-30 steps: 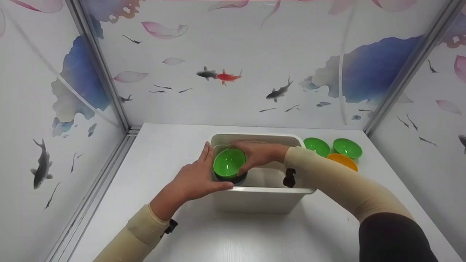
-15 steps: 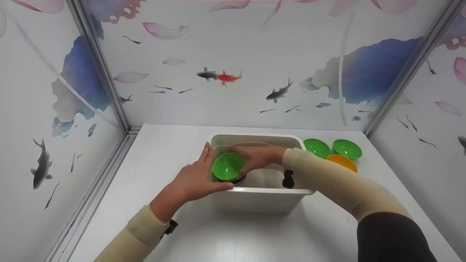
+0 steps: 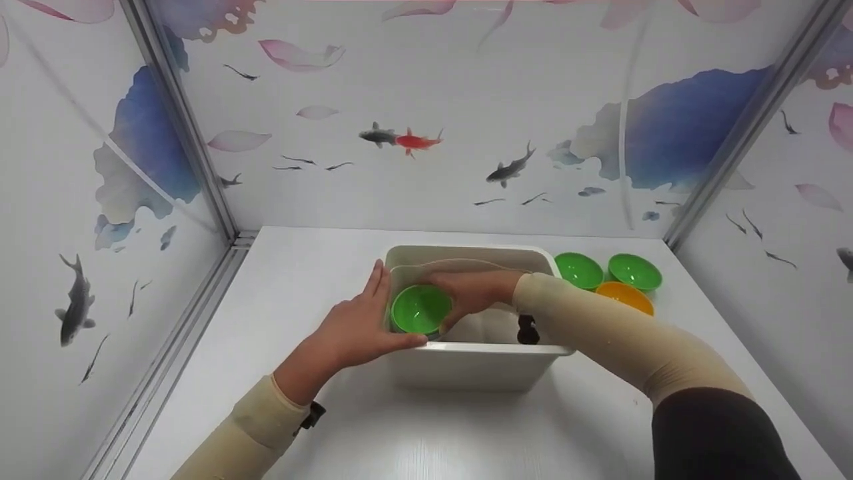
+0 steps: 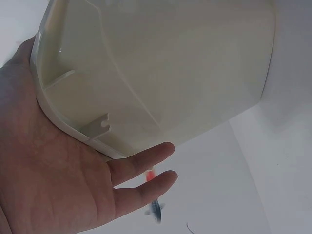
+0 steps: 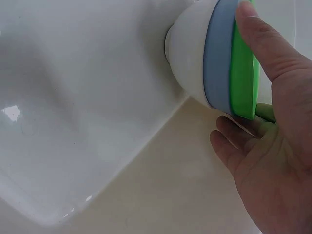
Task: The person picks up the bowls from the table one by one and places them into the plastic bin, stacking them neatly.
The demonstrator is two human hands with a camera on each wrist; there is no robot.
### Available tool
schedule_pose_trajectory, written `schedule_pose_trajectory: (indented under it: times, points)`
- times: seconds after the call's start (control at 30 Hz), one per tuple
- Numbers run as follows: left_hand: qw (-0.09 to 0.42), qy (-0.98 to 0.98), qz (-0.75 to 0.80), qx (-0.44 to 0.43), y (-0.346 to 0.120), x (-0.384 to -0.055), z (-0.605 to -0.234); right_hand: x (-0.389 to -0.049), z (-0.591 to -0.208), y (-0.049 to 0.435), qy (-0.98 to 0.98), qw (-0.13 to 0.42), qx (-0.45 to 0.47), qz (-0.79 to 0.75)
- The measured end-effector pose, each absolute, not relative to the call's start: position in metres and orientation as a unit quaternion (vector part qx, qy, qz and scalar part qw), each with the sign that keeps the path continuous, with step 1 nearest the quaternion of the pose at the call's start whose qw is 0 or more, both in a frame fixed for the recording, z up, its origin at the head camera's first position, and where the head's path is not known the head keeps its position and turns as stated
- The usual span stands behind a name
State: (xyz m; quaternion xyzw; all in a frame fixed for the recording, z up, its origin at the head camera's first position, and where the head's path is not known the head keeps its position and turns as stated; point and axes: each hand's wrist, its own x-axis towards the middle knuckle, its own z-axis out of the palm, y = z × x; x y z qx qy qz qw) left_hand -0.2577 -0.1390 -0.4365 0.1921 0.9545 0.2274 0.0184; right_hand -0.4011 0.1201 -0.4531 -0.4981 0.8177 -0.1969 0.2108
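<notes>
Gripping the green bowl (image 3: 421,310) between thumb and fingers, the right hand (image 3: 470,293) has lowered it onto a blue-grey bowl (image 5: 218,58) inside the white bin (image 3: 466,370), lower centre of frame; nesting looks nearly finished. The left hand (image 3: 350,330) touches the bin, fingers straight.

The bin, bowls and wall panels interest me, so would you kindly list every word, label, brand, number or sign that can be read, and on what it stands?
No readable text in any view.
White plastic bin: none on the walls that show.
Stacked green bowl, blue-grey bowl and white bowl: none on the visible sides.
Green bowls and orange bowl outside: none visible.
Wall panels: printed fish and petals, no lettering.
Black right-wrist device: too small to tell.
</notes>
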Motion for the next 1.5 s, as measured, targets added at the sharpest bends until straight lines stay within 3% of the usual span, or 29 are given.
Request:
schedule_pose_trajectory:
  times: [0.97, 1.5]
  points:
    - [0.031, 0.955, 0.228, 0.189, -0.139, -0.257, -0.432, -0.4, -0.443, 0.119, 0.829, 0.196, -0.496, -0.168]
    - [0.031, 0.956, 0.227, 0.181, -0.139, -0.258, -0.435, -0.4, -0.397, 0.139, 0.864, 0.211, -0.44, -0.12]
